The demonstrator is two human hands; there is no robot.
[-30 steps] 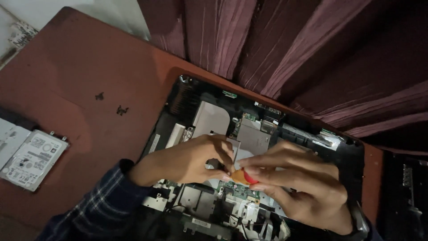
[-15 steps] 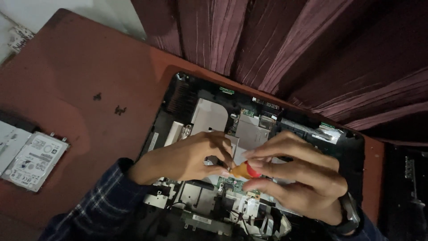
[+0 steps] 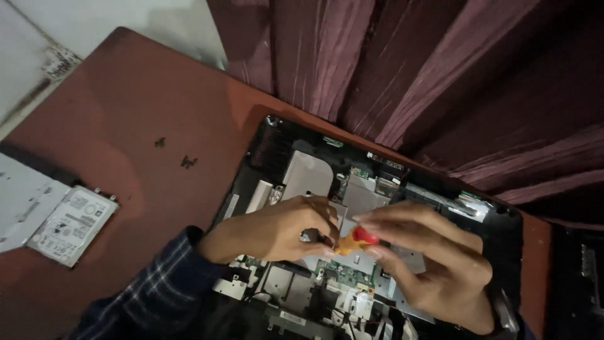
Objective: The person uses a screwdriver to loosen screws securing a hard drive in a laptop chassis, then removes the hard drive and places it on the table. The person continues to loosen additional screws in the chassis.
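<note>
Small screwdriver [image 3: 355, 240] with orange-yellow handle and red cap: positioned over the middle of the opened laptop chassis [image 3: 503, 233], above the grey metal plates near the board's centre. Tip hidden beneath the fingers; probably seated in a screw head, though not confirmable from this angle.

For a clean turn: keep the shaft square to the board, press lightly on the red cap, rotate with the fingertips only. Avoid letting the tip skate onto the green circuit board [image 3: 343, 274] just below. Steady the shaft low down to stop wobble.

Right hand [image 3: 428, 264]: fingers curled loosely around the handle, thumb and index fingertip pinching the red cap end; a closed precision grasp, not a full fist. Left hand [image 3: 277, 230]: fingers bent down and closed around the lower part of the tool at the tip, bracing it against the chassis.

Surroundings: chassis lying on a reddish-brown table [image 3: 126, 113], internals exposed, silver shielding plate [image 3: 305, 176] toward the far side. Two small dark screws [image 3: 173, 152] resting on the bare tabletop, well apart from the chassis. Removed hard drive [image 3: 72, 223] at the left table edge, beside a white sheet [image 3: 22, 198]. Dark maroon curtain [image 3: 409, 69] hanging behind the table. Plaid sleeve [image 3: 157, 289] covering the left forearm
</note>
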